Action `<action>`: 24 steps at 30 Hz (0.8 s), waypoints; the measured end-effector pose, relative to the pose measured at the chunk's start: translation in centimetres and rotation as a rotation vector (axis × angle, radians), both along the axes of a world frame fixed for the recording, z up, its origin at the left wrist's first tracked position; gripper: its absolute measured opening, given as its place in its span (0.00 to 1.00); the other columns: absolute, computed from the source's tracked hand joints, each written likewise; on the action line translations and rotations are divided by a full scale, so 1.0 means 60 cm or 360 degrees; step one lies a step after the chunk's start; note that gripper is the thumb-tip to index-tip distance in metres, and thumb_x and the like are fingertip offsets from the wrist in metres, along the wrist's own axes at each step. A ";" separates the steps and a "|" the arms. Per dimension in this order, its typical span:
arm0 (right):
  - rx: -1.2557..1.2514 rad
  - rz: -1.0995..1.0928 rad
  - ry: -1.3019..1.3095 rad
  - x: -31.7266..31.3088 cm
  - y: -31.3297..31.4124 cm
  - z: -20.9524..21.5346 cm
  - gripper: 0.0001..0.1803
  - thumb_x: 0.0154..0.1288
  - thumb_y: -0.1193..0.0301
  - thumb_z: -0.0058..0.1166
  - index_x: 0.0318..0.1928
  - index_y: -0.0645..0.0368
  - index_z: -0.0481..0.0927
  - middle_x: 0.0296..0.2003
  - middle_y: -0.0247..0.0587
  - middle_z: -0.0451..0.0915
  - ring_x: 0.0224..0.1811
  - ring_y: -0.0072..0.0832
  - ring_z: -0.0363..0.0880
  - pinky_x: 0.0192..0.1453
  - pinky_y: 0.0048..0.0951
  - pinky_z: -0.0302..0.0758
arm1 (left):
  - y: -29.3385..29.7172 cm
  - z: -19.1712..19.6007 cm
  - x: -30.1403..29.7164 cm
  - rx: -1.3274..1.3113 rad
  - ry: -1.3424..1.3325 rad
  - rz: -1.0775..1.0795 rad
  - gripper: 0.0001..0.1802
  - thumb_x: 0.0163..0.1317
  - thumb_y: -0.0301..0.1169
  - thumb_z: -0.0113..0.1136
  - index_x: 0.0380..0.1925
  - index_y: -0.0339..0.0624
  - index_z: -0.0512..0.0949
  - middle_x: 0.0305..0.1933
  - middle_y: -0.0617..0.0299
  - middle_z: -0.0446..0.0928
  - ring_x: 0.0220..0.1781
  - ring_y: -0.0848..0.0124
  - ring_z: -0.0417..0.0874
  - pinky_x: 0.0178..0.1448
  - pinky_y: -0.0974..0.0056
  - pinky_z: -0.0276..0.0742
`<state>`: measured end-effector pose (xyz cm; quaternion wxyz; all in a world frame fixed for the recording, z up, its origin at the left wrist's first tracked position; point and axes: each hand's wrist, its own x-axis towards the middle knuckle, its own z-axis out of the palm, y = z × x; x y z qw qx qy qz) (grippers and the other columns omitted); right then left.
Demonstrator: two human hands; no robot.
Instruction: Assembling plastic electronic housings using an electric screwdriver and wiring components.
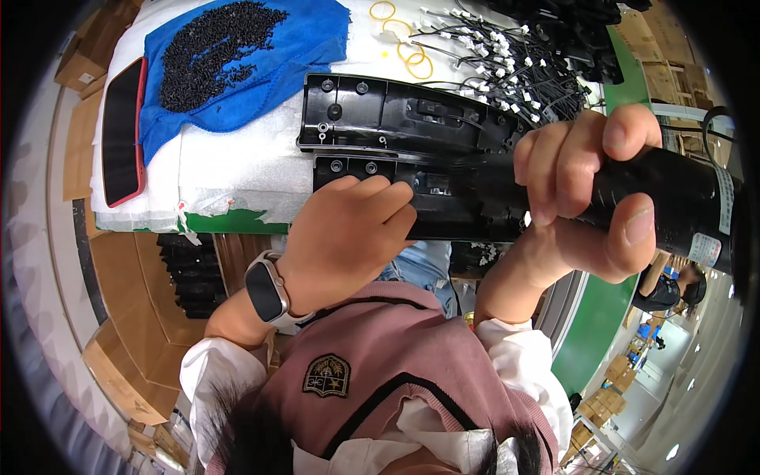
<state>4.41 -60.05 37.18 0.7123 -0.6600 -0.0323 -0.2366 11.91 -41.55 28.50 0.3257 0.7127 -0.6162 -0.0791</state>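
Observation:
Two long black plastic shells lie side by side at the near edge of the table, the far shell (396,111) and the near shell (467,210), with ribs and screw bosses inside. My left hand (352,229) is closed over the near shell's left part, its fingertips hidden, so what they hold cannot be made out. In my right hand (586,182) is a thick black electric screwdriver (673,198), lying nearly level. Fingers and thumb wrap its barrel, and its narrower end extends left over the shells. Its tip is blurred against the black plastic.
A blue cloth (317,39) bears a heap of black screws (206,59). Beside it lies a phone (124,131) with a red edge. Rubber bands (418,66) and many black cables with white connectors (507,59) lie at the back. Below left stands a cardboard box (131,293). Another person (673,289) is far right.

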 end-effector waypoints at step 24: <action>-0.0625 0.0080 0.0074 0.014 -0.011 -0.002 0.14 0.59 0.69 0.56 0.40 0.60 0.66 0.17 0.35 0.66 0.13 0.21 0.60 0.17 0.23 0.60 | -0.012 -0.006 -0.017 -0.0086 -0.0413 0.0132 0.04 0.48 0.30 0.59 0.22 0.44 0.75 0.29 0.65 0.67 0.35 0.70 0.73 0.32 0.65 0.67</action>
